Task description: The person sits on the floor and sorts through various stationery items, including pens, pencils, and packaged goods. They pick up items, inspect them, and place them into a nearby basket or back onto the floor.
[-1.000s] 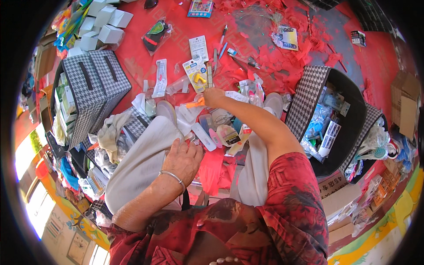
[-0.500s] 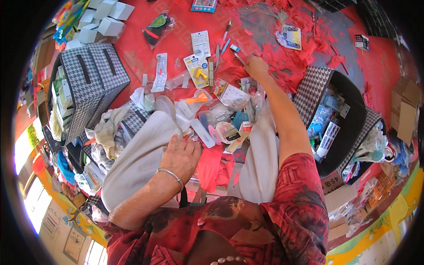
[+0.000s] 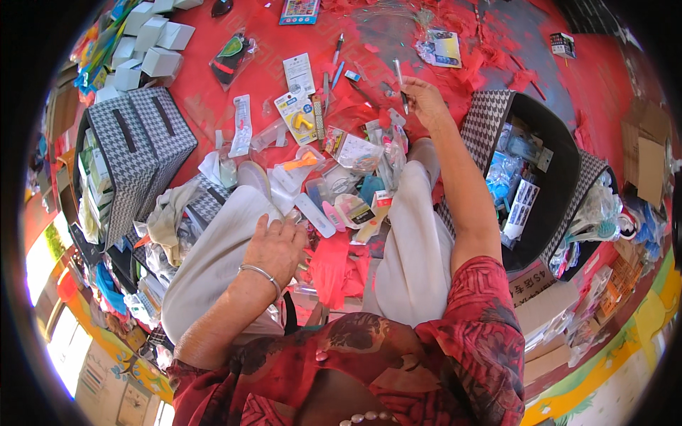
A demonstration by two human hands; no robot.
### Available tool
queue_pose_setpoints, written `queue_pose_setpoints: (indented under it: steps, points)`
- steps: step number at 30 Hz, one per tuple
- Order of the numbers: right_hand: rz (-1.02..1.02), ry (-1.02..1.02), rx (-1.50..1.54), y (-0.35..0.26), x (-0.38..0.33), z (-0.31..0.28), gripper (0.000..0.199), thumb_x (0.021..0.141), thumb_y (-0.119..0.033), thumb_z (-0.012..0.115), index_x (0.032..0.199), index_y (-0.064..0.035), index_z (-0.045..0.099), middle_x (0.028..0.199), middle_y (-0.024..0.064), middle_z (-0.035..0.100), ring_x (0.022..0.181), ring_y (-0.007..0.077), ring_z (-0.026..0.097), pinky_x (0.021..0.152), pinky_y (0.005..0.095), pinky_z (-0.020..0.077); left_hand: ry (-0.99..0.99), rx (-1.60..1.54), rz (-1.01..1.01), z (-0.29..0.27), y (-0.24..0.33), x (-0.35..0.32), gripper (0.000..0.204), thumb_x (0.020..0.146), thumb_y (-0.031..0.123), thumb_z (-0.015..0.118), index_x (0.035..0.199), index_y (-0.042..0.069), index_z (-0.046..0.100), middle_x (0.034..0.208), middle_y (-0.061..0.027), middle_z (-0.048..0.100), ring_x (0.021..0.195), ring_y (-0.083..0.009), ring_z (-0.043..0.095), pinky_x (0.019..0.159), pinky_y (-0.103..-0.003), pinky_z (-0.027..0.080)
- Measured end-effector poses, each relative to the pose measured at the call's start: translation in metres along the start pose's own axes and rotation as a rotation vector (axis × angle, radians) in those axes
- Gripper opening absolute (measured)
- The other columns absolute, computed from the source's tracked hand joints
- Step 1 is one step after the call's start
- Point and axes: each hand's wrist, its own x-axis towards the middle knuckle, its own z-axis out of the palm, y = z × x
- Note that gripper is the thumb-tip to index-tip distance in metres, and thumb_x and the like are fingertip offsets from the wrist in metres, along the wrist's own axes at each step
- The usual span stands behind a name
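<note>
My right hand (image 3: 425, 101) is raised over the red floor covering, its fingertips closed round a slim silver pen-shaped stick (image 3: 399, 79) that points up and away. My left hand (image 3: 275, 246) lies with fingers loosely spread on my left knee, holding nothing. Left of the right hand are a dark thin stick (image 3: 364, 93), a small blue-and-white block (image 3: 352, 75), a blue pen (image 3: 337, 75) and a black pen (image 3: 338, 48). Nearer, between my legs, sits a pile of packaged small goods, with an orange piece (image 3: 301, 162) and a white oblong packet (image 3: 315, 214).
A houndstooth storage box (image 3: 145, 142) stands at left and an open one (image 3: 489, 131) at right, filled with packets. Small white boxes (image 3: 160, 62) are heaped at the far left. Torn red scraps (image 3: 479, 67) litter the far right; cardboard (image 3: 650, 170) lies beyond.
My right hand has lifted from the floor and turned, and the silver stick now shows upright in its fingers. The left hand stays on the knee. The whole view has shifted slightly.
</note>
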Motion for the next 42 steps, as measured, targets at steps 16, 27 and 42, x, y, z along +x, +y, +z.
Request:
queue_pose_setpoints:
  steps: [16,27,42]
  points:
    - [-0.014,-0.691,-0.241,-0.037,-0.085,0.115,0.020,0.077,-0.012,0.058,0.094,-0.0018,0.061,0.080,0.0043,0.063,0.066,0.0077,0.055,0.058,0.0197,0.0420,0.406,-0.854,-0.280,-0.033,-0.015,0.019,0.044,0.084,0.028,0.051,0.121,0.004,0.042,0.107,-0.0089,0.055,0.096,-0.0210,0.054,0.091,-0.035,0.036]
    - [0.098,-0.831,-0.770,-0.005,-0.136,0.198,0.027,0.087,-0.025,0.047,0.087,-0.0026,0.062,0.072,0.0014,0.061,0.062,0.0072,0.054,0.050,0.0219,0.0369,0.467,-1.970,-0.708,0.003,-0.038,0.043,0.029,0.090,0.026,0.043,0.100,0.002,0.057,0.093,-0.0090,0.060,0.077,-0.0170,0.058,0.067,-0.031,0.048]
    - [-1.292,-0.749,-0.508,-0.072,-0.194,0.244,0.047,0.091,-0.027,0.036,0.122,0.0076,0.039,0.125,0.0210,0.043,0.119,0.0305,0.039,0.100,0.0397,0.0264,-0.006,-0.377,-0.509,-0.006,-0.033,0.037,0.019,0.075,0.013,0.058,0.092,0.006,0.062,0.092,-0.0110,0.064,0.084,-0.0249,0.063,0.066,-0.036,0.050]
